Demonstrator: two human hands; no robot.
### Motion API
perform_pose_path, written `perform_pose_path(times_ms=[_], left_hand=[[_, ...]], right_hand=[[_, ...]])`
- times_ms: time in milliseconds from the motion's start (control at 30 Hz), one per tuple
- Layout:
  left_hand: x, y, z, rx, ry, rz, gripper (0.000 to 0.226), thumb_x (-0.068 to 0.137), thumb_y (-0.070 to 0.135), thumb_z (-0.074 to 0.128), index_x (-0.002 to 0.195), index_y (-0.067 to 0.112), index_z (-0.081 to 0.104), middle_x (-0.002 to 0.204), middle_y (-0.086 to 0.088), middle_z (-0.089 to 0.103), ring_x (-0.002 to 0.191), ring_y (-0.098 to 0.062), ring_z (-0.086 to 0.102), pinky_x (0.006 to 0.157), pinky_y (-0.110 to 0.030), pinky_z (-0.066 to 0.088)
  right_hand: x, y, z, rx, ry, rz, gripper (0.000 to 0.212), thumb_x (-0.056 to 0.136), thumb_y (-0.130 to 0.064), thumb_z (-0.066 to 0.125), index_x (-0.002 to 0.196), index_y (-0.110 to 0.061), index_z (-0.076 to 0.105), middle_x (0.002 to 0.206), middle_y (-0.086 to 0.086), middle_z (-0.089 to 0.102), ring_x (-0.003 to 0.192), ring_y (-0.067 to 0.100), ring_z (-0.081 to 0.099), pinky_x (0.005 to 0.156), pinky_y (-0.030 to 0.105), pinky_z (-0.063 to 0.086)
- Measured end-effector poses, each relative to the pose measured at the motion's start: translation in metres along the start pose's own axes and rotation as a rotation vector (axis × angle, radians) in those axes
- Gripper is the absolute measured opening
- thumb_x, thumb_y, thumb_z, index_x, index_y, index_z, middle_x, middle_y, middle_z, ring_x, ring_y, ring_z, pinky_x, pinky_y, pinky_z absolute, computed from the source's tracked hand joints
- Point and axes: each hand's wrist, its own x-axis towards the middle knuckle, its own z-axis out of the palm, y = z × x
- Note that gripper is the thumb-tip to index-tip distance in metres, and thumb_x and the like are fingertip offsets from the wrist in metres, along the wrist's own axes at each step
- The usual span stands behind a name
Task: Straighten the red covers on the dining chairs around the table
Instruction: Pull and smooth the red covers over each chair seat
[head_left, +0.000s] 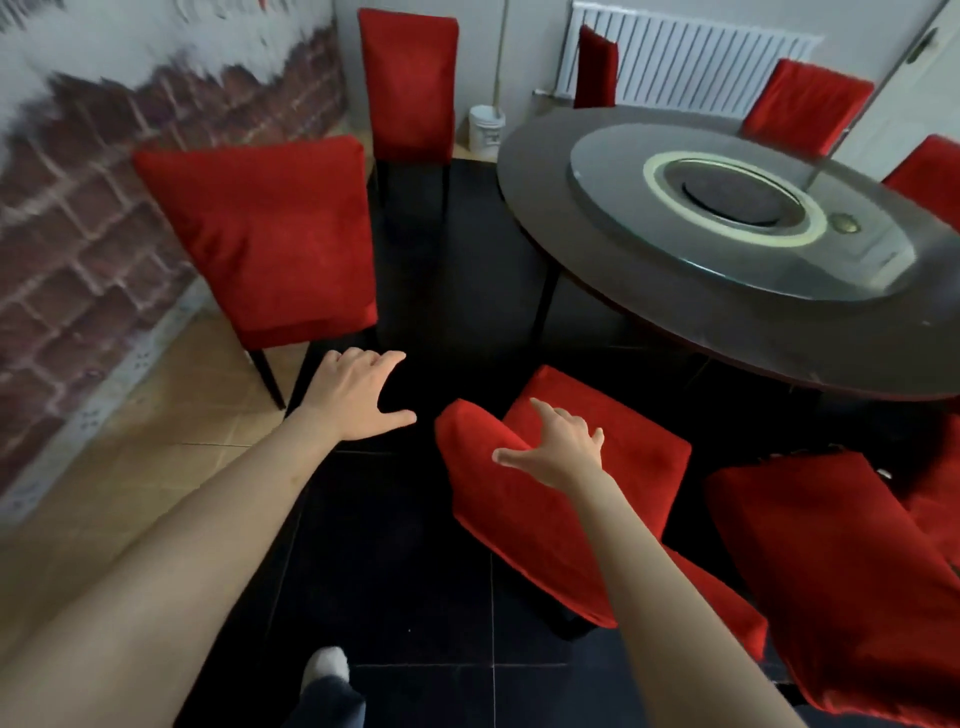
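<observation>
Several dining chairs in red covers stand around a dark round table. The nearest chair is right in front of me, its covered back top toward me. My right hand hovers over that back's top edge with fingers spread; whether it touches the cover I cannot tell. My left hand is open in the air to the chair's left, holding nothing. Another red-covered chair stands at the left by the wall, and one more at the lower right.
A glass turntable lies on the table. More red chairs stand at the far side, near a white radiator and a white bucket. A brick-pattern wall runs along the left. My foot is on dark tiles.
</observation>
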Motion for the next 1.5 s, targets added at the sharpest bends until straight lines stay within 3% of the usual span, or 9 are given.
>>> perform_pose_path(times_ms=[133, 400, 733, 1300, 1500], left_hand=[[-0.001, -0.056, -0.006, -0.020, 0.045, -0.095, 0.087, 0.075, 0.073, 0.056, 0.142, 0.020, 0.040, 0.121, -0.002, 0.063, 0.110, -0.026, 0.057, 0.089, -0.041, 0.043], [0.026, -0.183, -0.014, -0.074, 0.109, -0.220, 0.086, 0.077, 0.071, 0.057, 0.143, 0.021, 0.037, 0.124, -0.002, 0.060, 0.114, -0.026, 0.054, 0.097, -0.042, 0.042], [0.066, -0.334, -0.016, -0.180, 0.106, -0.397, 0.085, 0.078, 0.069, 0.059, 0.145, 0.023, 0.034, 0.137, -0.008, 0.051, 0.127, -0.029, 0.046, 0.106, -0.045, 0.034], [0.204, -0.426, 0.003, -0.164, 0.133, -0.418, 0.089, 0.075, 0.075, 0.052, 0.145, 0.025, 0.031, 0.134, -0.004, 0.052, 0.123, -0.025, 0.047, 0.103, -0.041, 0.035], [0.283, -0.448, 0.000, -0.177, 0.155, -0.482, 0.090, 0.075, 0.073, 0.055, 0.147, 0.024, 0.031, 0.147, -0.003, 0.041, 0.132, -0.025, 0.041, 0.107, -0.045, 0.030]], right_hand=[[0.033, -0.052, 0.001, -0.017, -0.011, -0.090, 0.099, 0.069, -0.066, 0.071, 0.150, -0.031, 0.027, 0.151, 0.002, 0.037, 0.141, 0.026, 0.029, 0.115, 0.058, 0.006], [0.110, -0.184, 0.008, -0.069, 0.005, -0.253, 0.099, 0.070, -0.065, 0.072, 0.150, -0.030, 0.026, 0.152, -0.001, 0.037, 0.141, 0.024, 0.028, 0.115, 0.058, 0.006], [0.201, -0.327, 0.021, -0.054, -0.017, -0.317, 0.103, 0.071, -0.065, 0.071, 0.152, -0.034, 0.017, 0.150, 0.000, 0.039, 0.140, 0.024, 0.031, 0.116, 0.057, 0.009], [0.396, -0.422, 0.008, -0.090, 0.003, -0.440, 0.102, 0.068, -0.062, 0.075, 0.150, -0.041, 0.020, 0.151, 0.000, 0.037, 0.141, 0.025, 0.029, 0.115, 0.058, 0.011], [0.490, -0.445, -0.008, -0.124, 0.033, -0.516, 0.103, 0.067, -0.062, 0.075, 0.151, -0.040, 0.019, 0.151, -0.004, 0.037, 0.143, 0.025, 0.024, 0.115, 0.058, 0.012]])
